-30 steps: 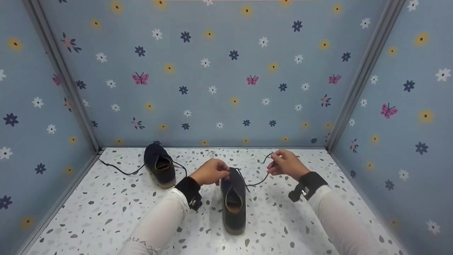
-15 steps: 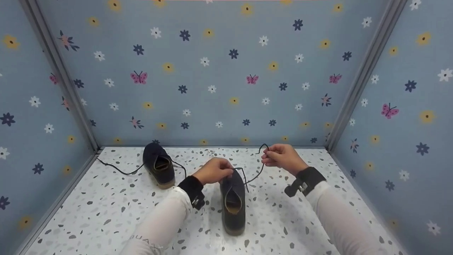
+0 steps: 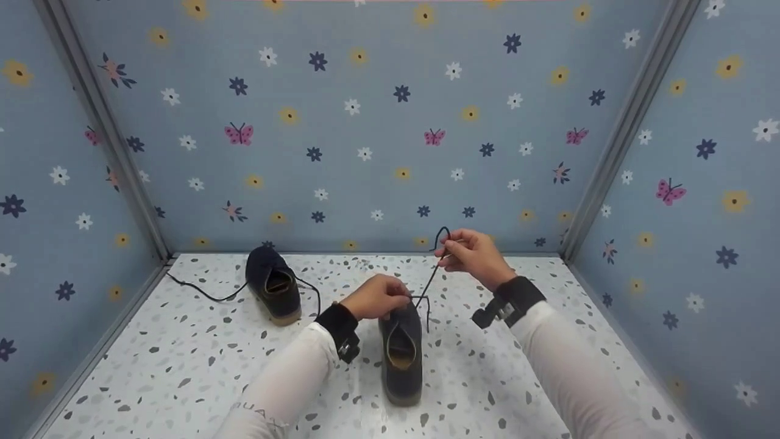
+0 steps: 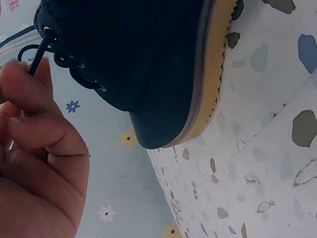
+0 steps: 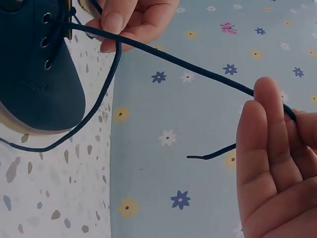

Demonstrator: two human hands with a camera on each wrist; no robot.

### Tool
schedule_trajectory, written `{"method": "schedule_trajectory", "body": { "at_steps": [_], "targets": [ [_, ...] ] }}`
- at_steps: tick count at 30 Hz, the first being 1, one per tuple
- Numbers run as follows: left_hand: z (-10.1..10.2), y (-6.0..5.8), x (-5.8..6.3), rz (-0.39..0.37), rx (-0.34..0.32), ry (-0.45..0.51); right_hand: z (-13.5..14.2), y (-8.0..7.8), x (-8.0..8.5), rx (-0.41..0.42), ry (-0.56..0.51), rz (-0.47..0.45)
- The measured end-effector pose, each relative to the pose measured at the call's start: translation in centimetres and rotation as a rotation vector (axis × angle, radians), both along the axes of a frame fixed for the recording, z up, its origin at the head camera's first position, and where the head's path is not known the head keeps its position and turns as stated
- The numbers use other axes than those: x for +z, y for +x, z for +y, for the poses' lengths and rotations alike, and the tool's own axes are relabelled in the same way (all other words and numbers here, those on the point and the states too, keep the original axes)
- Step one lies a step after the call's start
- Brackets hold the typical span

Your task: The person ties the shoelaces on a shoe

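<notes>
A dark navy lace-up shoe [image 3: 402, 372] stands on the speckled surface, its toe toward the back wall. Over its front part, my left hand [image 3: 381, 297] pinches one shoelace [image 4: 40, 54] close to the top eyelet. That lace's loose end hangs down on the shoe's right side in the head view. Up and to the right, my right hand [image 3: 475, 256] pinches the other shoelace [image 5: 188, 65], drawn straight from the eyelets. A short tip of this lace sticks out past the fingers. In the right wrist view the two laces cross beside the left thumb.
A second navy shoe [image 3: 274, 286] stands at the back left, its untied laces spread to both sides. Blue flowered panels [image 3: 390, 134] enclose the white speckled surface [image 3: 183, 366] at the back, left and right.
My right hand has moved left and upward, pulling its slack lace straight over toward the shoe. My left hand has shifted slightly right, still pinching its lace. Both shoes stay in place.
</notes>
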State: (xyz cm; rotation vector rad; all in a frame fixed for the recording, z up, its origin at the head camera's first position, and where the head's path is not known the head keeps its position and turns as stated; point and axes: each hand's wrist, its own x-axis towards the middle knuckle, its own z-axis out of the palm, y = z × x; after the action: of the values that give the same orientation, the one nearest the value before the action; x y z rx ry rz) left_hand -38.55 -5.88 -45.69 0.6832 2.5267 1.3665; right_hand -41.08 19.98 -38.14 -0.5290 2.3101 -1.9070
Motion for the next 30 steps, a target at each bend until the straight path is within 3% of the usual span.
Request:
{"method": "schedule_trajectory", "body": {
  "at_steps": [19, 30],
  "targets": [
    [0.1, 0.0, 0.3, -0.022, -0.105, -0.048, -3.1, -1.4, 1.0, -0.011, 0.019, 0.001],
    [0.3, 0.2, 0.0, 0.055, -0.116, -0.054, -4.1, -1.9, 0.5, -0.003, 0.063, -0.044]
  ]
}}
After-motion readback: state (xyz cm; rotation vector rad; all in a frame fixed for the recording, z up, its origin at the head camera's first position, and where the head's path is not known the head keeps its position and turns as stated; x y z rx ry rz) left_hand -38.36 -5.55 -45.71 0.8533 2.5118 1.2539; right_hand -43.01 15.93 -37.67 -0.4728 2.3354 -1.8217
